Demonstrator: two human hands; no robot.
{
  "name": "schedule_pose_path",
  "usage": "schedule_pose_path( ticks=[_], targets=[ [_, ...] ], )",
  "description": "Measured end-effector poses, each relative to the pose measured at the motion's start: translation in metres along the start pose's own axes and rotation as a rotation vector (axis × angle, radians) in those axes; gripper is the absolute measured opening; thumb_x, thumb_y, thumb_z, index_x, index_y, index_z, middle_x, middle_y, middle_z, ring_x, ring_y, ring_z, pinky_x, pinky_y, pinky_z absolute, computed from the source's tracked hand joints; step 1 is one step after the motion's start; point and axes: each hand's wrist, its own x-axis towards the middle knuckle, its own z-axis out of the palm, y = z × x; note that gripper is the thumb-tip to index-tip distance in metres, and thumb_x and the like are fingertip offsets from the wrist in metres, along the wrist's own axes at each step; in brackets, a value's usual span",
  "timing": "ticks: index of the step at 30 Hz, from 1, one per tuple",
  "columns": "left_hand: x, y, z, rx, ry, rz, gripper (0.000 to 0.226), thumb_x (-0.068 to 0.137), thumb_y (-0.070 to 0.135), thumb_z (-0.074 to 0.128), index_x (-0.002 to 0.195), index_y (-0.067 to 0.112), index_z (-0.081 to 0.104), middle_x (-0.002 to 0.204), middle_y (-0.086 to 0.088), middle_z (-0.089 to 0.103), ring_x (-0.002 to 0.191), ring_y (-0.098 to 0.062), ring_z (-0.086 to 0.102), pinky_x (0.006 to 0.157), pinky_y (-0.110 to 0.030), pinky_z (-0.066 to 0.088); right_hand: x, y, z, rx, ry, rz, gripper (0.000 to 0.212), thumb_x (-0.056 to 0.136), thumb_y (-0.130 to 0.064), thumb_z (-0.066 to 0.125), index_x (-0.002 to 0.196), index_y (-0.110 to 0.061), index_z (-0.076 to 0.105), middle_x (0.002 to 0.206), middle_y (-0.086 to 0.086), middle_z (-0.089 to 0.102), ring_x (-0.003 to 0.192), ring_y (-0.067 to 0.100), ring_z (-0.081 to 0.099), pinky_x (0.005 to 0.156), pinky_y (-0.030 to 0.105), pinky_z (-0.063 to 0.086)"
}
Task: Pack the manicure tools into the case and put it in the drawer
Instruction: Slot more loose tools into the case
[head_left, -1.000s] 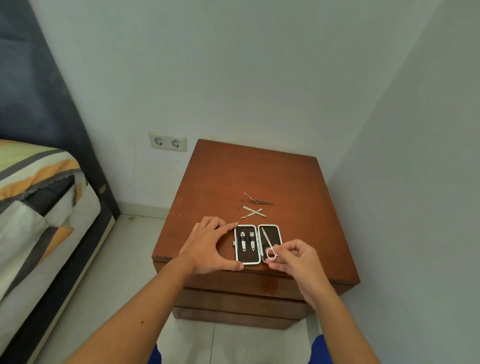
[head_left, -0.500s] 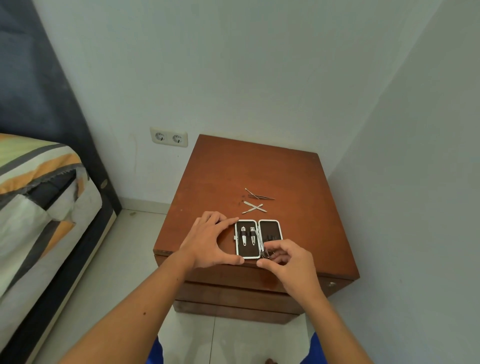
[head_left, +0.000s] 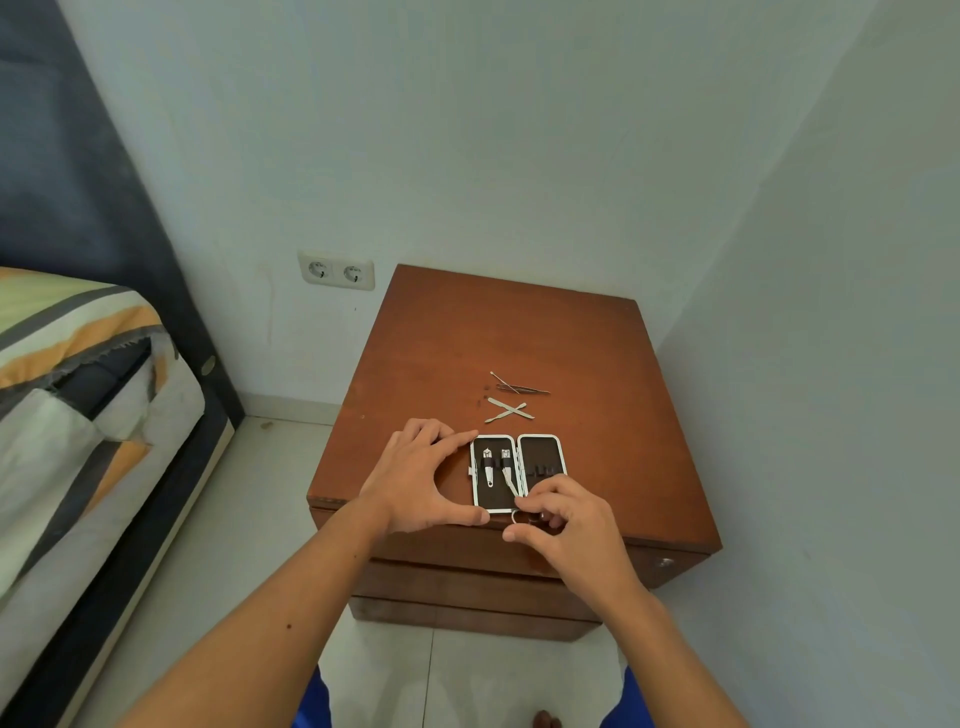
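An open manicure case (head_left: 540, 457) with a white rim and dark lining lies near the front edge of the brown nightstand (head_left: 519, 332). Two nail clippers (head_left: 488, 466) sit strapped in its left half. My left hand (head_left: 421, 480) brackets the case's left side, index finger at the top corner, thumb at the bottom. My right hand (head_left: 569, 522) pinches small scissors (head_left: 519, 506) at the case's bottom edge, their blades slanting up across the hinge. Two crossed flat tools (head_left: 509, 410) and a thin pick with tweezers (head_left: 519, 387) lie loose behind the case.
Drawer fronts (head_left: 467, 587) show below the nightstand top, with a small knob (head_left: 665, 562) at the right. A bed (head_left: 78, 415) stands to the left across a strip of tiled floor. Walls close in behind and to the right; a double socket (head_left: 336, 270) is on the back wall.
My right hand has drawn the scissors from the case's right half down to its bottom edge, blades now crossing the hinge. The left hand has kept its hold beside the case.
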Motion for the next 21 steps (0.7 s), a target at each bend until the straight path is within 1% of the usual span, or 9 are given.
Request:
schedule_pose_path(
  ticks=[4,8,11,14,17,21],
  targets=[
    [0.0,0.0,0.0,-0.003,0.002,0.0,0.116,0.063,0.093,0.068,0.16,0.04,0.036,0.133,0.02,0.042,0.13,-0.006,0.029,0.109,-0.029,0.028,-0.001,0.0,0.003,-0.019,-0.005,-0.043,0.042,0.076,-0.047,0.088,0.111,-0.025,0.082,0.105,-0.022,0.066,0.104,0.001,0.059,0.08,0.013,0.05],
    [0.0,0.0,0.0,0.001,0.001,0.0,0.117,0.062,0.094,0.068,0.16,0.04,0.035,0.134,0.019,0.042,0.13,-0.006,0.028,0.109,-0.028,0.026,-0.002,0.003,0.007,-0.053,-0.017,-0.098,0.043,0.076,-0.044,0.089,0.112,-0.023,0.082,0.106,-0.022,0.064,0.107,0.001,0.057,0.09,0.01,0.045],
    [0.001,0.0,0.0,0.001,0.002,-0.003,0.116,0.063,0.094,0.068,0.16,0.04,0.036,0.134,0.02,0.041,0.13,-0.004,0.028,0.107,-0.026,0.024,-0.003,0.006,0.004,-0.107,-0.051,-0.162,0.042,0.082,-0.044,0.083,0.118,-0.023,0.08,0.11,-0.022,0.062,0.108,0.001,0.054,0.094,0.008,0.04],
    [0.0,0.0,0.001,0.0,0.002,-0.007,0.116,0.063,0.094,0.068,0.16,0.04,0.036,0.135,0.02,0.042,0.13,-0.005,0.028,0.106,-0.026,0.024,-0.004,0.01,0.001,-0.182,-0.111,-0.241,0.04,0.091,-0.044,0.073,0.124,-0.022,0.076,0.116,-0.017,0.062,0.108,0.006,0.053,0.095,0.014,0.046],
    [0.0,0.0,0.001,-0.005,0.004,-0.009,0.115,0.063,0.094,0.069,0.16,0.04,0.036,0.135,0.02,0.042,0.13,-0.004,0.027,0.106,-0.026,0.024,-0.001,0.014,-0.001,-0.217,-0.122,-0.296,0.035,0.094,-0.039,0.073,0.124,-0.02,0.076,0.117,-0.013,0.063,0.106,0.01,0.054,0.093,0.023,0.051],
    [0.0,0.0,0.0,-0.004,-0.002,-0.014,0.116,0.063,0.095,0.067,0.16,0.041,0.036,0.135,0.02,0.041,0.129,-0.004,0.027,0.108,-0.028,0.026,0.001,0.014,0.002,-0.207,-0.08,-0.288,0.035,0.092,-0.041,0.074,0.118,-0.019,0.08,0.112,-0.012,0.067,0.105,0.011,0.056,0.09,0.025,0.054]
  ],
)
